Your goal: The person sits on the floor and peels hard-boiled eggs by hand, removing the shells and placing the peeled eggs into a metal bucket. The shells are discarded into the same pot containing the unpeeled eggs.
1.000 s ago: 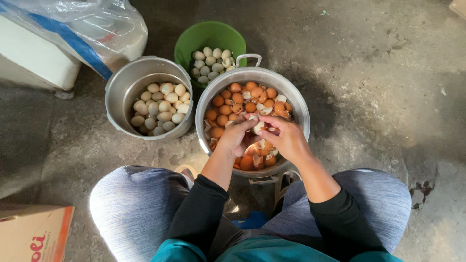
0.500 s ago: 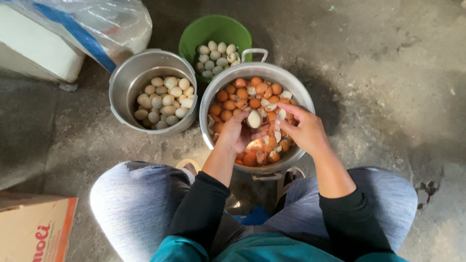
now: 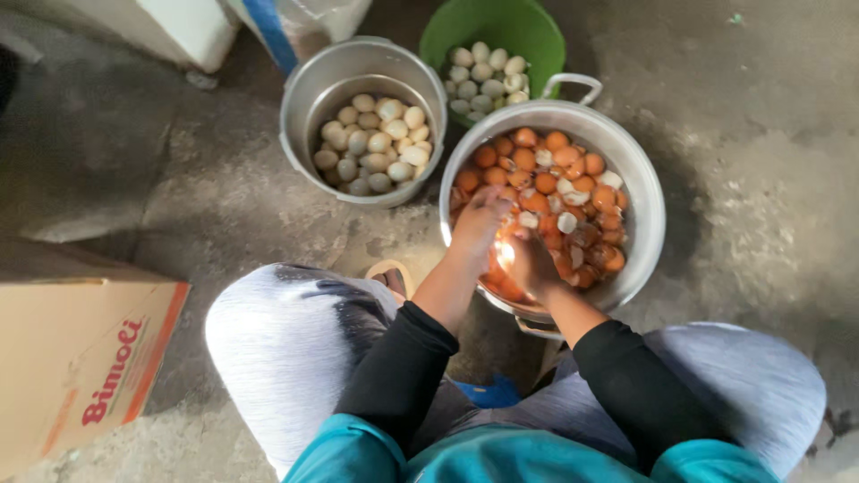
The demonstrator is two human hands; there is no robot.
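Both hands, left [image 3: 479, 224] and right [image 3: 530, 259], are cupped together around an egg [image 3: 506, 255] at 7 o'clock in the big pot [image 3: 646, 192]. Peeled eggs fill the small pot [image 3: 300, 98] and green tub [image 3: 537, 27] at 11 and 12 o'clock. Many brown eggs [image 3: 537, 161] remain unpeeled.

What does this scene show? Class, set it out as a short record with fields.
Left hand: inside the large metal pot, over brown eggs
Right hand: in the same pot, close beside the left; grip unclear
Smaller pot: pale peeled eggs
Green bucket: more pale eggs
Floor: bare concrete
Cardboard box: at left
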